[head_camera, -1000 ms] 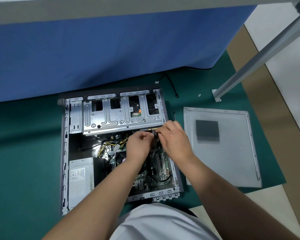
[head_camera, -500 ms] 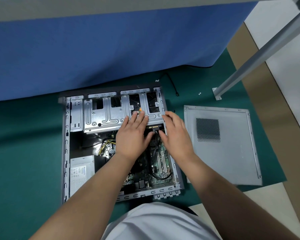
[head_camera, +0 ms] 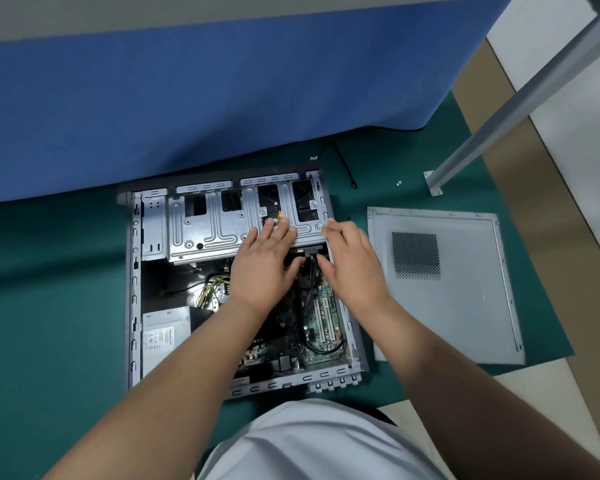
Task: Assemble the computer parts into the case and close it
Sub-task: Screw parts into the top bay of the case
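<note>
While the case (head_camera: pixel 134 289) lay open on the green mat (head_camera: pixel 49 306), I judged the drive cage (head_camera: pixel 215 226) was being seated: left hand (head_camera: pixel 262 268) and right hand (head_camera: pixel 352 265) lay flat-fingered on it, holding nothing. Next I expected firm pressing, then fetching the side panel (head_camera: pixel 465 306).

We have one wide-angle view, worn on the head, looking forward and steeply down from close above onto the open computer case (head_camera: pixel 136 289) on the green floor mat (head_camera: pixel 49 306).
</note>
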